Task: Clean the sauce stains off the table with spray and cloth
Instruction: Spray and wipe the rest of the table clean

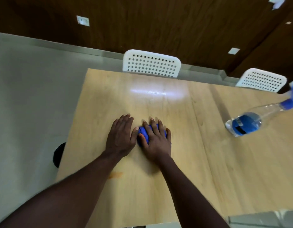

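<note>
Pressing bunched blue cloth [143, 131] on table [200, 162]: right hand [156, 142] fingers straight; left hand [121, 137] flat beside, empty.

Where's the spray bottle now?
Head view: the spray bottle stands at the far right of the table, near the right chair, away from the cloth.

Two white perforated chairs [151, 65] are standing behind the pale wooden worktop [216, 162], a dark panelled wall [159, 22] rising beyond, grey floor [27, 96] lying left.
</note>
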